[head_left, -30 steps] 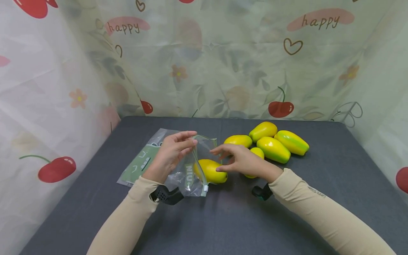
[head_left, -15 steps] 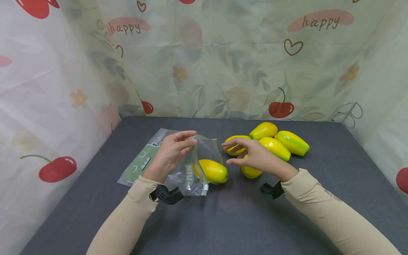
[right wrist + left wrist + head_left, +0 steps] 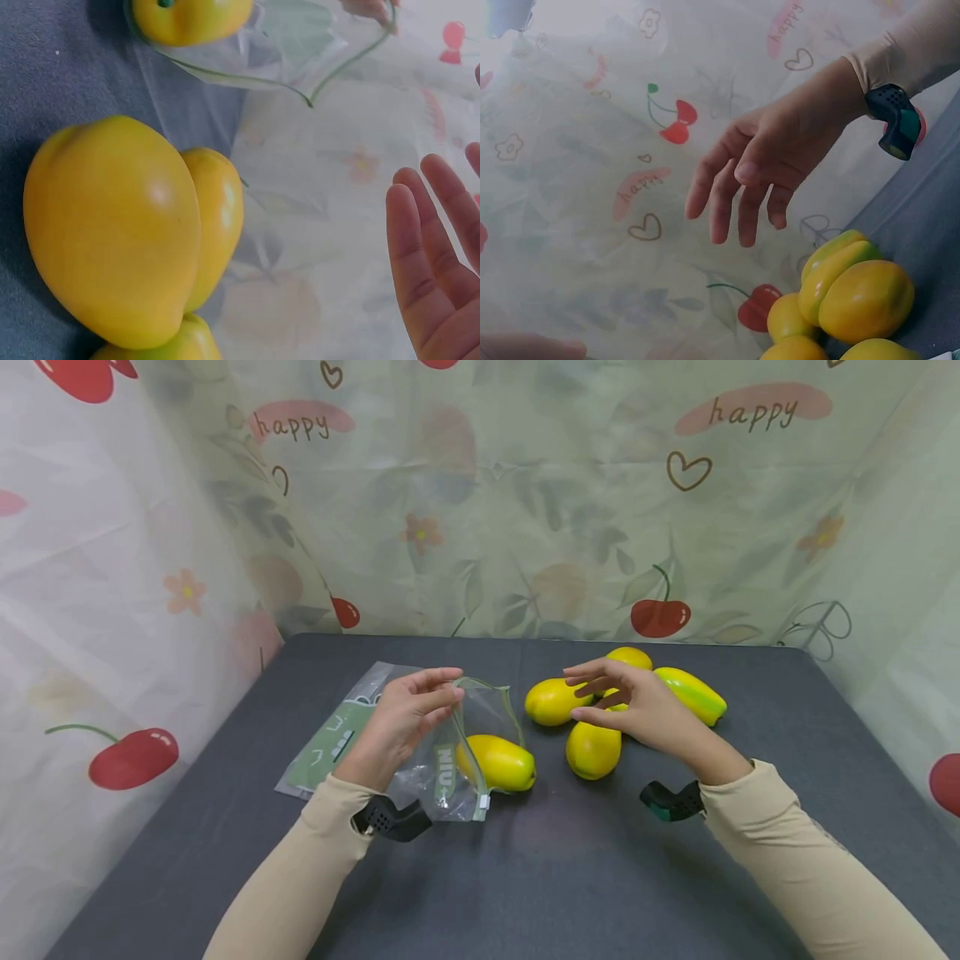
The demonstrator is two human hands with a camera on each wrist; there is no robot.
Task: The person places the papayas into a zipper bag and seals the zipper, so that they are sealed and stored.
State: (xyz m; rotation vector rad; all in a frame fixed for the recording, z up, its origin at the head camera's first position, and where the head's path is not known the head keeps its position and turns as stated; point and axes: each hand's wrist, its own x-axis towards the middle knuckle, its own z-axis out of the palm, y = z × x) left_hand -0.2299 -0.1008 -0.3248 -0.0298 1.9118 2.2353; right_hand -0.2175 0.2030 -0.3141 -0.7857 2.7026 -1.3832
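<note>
A clear zip bag with green print (image 3: 322,745) lies on the table, its mouth held up by my left hand (image 3: 401,718), which pinches the top edge between thumb and fingers. One yellow fruit (image 3: 501,763) rests at the bag's mouth, partly inside. My right hand (image 3: 637,706) hovers above the loose yellow-green fruits, fingers apart and slightly bent, holding nothing. Below its thumb sits the nearest loose fruit (image 3: 593,750); another fruit (image 3: 553,702) lies to the left of the fingertips. In the right wrist view, the fingers (image 3: 439,247) stand away from the large fruit (image 3: 112,232).
Behind and right of my right hand lie further fruits, one at the right of the group (image 3: 692,695) and one at the back (image 3: 632,657). The dark table (image 3: 495,893) is bordered by patterned cloth (image 3: 495,552) at its back and sides.
My right hand has moved right and slightly up, from beside the fruit at the bag's mouth to above the loose fruits. The left hand and the bag have stayed in place.
</note>
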